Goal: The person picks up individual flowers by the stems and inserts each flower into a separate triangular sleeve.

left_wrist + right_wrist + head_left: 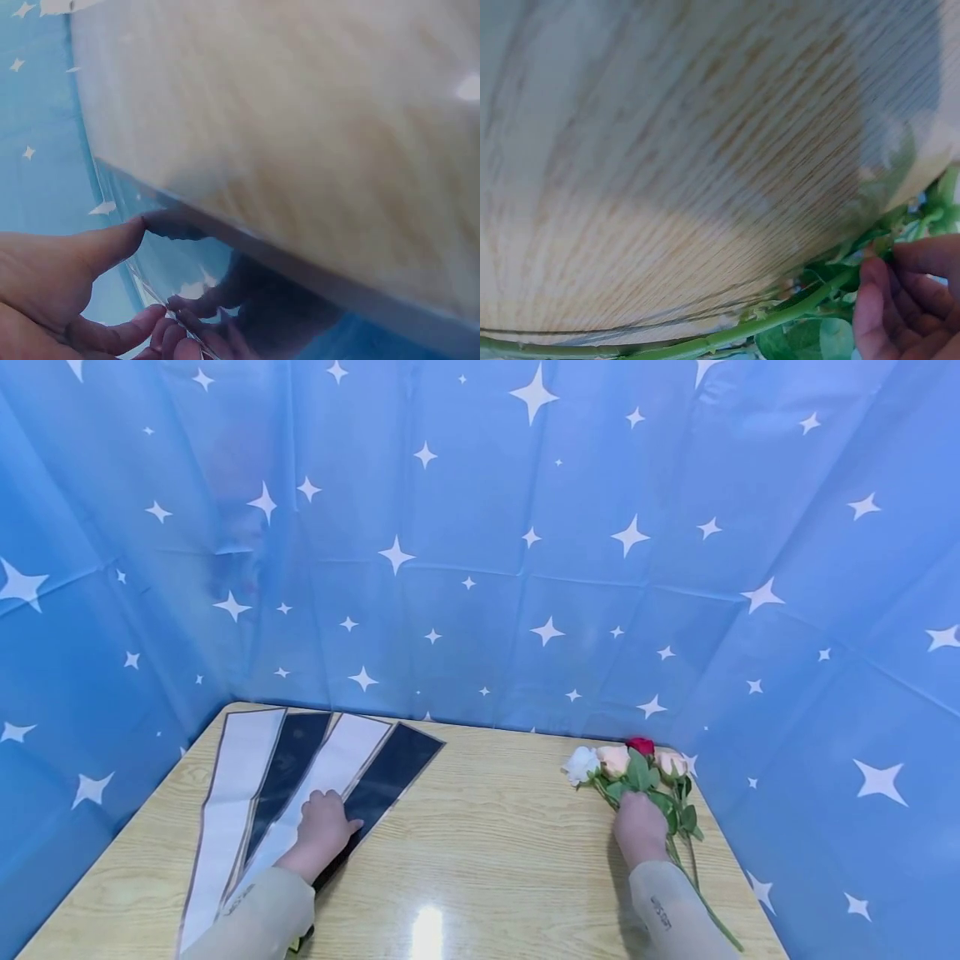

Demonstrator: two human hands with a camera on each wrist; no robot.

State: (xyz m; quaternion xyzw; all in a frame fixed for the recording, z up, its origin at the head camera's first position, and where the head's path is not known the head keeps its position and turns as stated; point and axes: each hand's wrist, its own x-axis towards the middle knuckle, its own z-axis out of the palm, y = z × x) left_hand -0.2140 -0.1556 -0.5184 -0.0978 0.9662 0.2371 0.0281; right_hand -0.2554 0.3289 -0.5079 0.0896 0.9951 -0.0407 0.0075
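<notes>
Sleeves: two pale sleeves are entering at 6 o'clock, one per arm.
Left hand: the left hand (324,821) is lying at 7 o'clock on the wrapping sheets (300,793), fingers extended and pressing flat, gripping nothing; the left wrist view is showing fingertips (154,315) touching a glossy dark sheet that is mirroring them.
Wrapping sheets: four long strips, alternating white and black with thin brown edging, are fanning from 7 toward 11 o'clock, long axes running away from the person; smooth and shiny.
Right hand: the right hand (640,827) is curling round the stems of the roses (626,764) at 4 o'clock; the right wrist view is showing fingers (900,300) closing on green stems and leaves.
Roses: white, peach and red blooms are pointing toward 12 o'clock just past the right hand, thin stems trailing back toward 5 o'clock; well apart from the sheets, which are lying at 9 o'clock from them.
Table: the table (495,843) is pale wood grain, glossy, catching a light glare.
Backdrop: blue star-printed cloth (525,527) is hanging behind.
</notes>
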